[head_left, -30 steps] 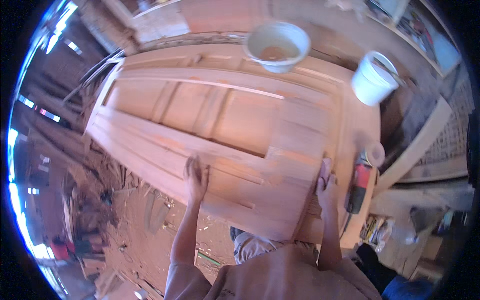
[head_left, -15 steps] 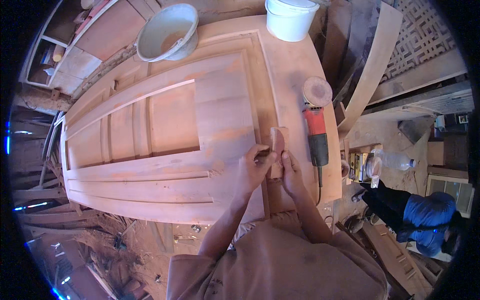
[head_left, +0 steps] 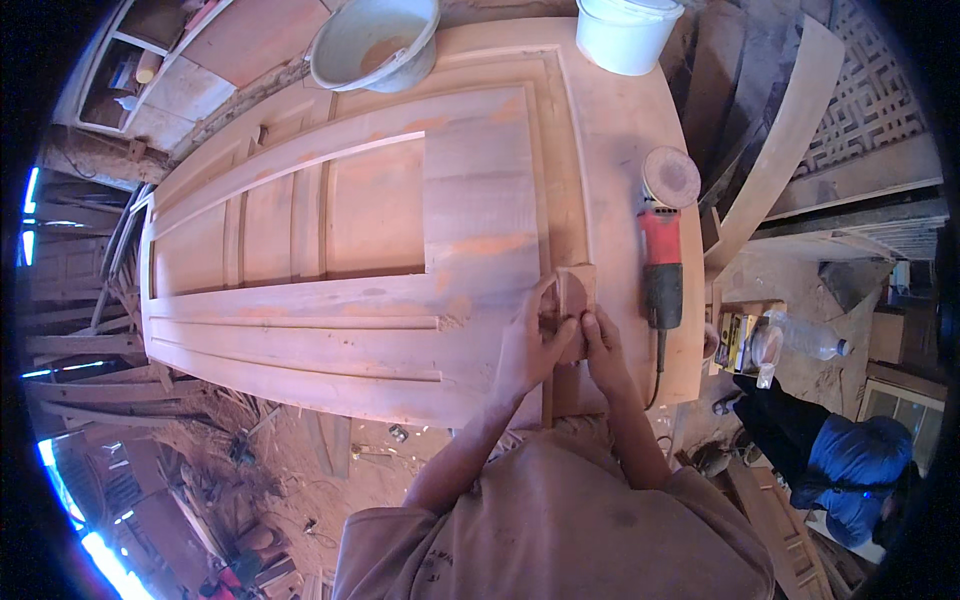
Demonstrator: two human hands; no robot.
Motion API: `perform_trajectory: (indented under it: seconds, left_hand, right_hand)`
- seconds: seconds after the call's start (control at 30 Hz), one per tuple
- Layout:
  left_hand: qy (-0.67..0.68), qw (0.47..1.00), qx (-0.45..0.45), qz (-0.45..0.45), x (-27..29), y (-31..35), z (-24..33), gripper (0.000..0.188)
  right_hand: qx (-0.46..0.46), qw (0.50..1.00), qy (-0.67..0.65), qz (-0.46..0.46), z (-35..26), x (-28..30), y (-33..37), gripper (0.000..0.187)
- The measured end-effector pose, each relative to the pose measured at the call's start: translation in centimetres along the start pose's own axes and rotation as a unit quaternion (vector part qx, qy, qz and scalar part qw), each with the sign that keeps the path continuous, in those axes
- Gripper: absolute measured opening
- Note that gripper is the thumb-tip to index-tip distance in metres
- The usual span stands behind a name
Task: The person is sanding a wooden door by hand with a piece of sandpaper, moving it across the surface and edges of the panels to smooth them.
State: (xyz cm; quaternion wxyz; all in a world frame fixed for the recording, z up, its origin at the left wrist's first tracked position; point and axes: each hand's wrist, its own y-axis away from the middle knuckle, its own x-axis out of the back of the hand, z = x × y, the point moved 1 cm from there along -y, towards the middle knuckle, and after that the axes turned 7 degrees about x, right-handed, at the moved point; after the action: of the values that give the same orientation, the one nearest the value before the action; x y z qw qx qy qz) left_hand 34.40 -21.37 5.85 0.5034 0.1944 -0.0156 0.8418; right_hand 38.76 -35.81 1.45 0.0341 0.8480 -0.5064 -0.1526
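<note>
Both my hands hold a piece of sandpaper (head_left: 575, 288), reddish brown on one face and tan on the other, above the near right end of a wooden panelled door (head_left: 480, 190). My left hand (head_left: 530, 345) has its fingers curled round the sheet's left side, with the thumb across the lower part. On the other side, my right hand (head_left: 606, 350) pinches the edge, thumb against it. Whether a block sits inside the sheet is hidden. To the right lies a red and black power sander (head_left: 662, 245) with a round disc facing up.
A grey basin (head_left: 425, 62) and a white bucket (head_left: 625, 42) stand at the far side. Small boxes (head_left: 738, 340) and a clear plastic bottle (head_left: 815, 338) are off the table's right side. A person in blue (head_left: 858, 465) bends low at the right. Scrap wood (head_left: 90, 345) is piled left.
The scene has shifted rightward in the view as my head turned. My left fingers have closed further round the sandpaper, and its held shape looks shorter.
</note>
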Motion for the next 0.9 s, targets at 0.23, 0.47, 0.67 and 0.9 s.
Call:
perform_trajectory:
  seconds: [0.23,0.47,0.67,0.9]
  left_hand:
    - [0.035,0.998,0.036,0.031,-1.6,-0.8,0.1,0.047]
    - [0.046,0.997,0.050,-0.027,-0.7,-1.8,-2.4,0.042]
    - [0.050,0.994,0.080,-0.055,-0.5,-2.0,-1.0,0.035]
    - [0.044,0.994,0.065,-0.076,-1.3,-2.3,-0.3,0.034]
  right_hand:
    - [0.139,0.953,0.270,-0.009,-1.9,-0.3,-0.3,0.030]
    - [0.146,0.956,0.253,0.012,-1.5,-0.9,0.1,0.030]
    - [0.122,0.942,0.311,0.011,-3.4,-1.3,0.4,0.034]
    - [0.125,0.912,0.389,0.023,-2.5,0.0,1.1,0.036]
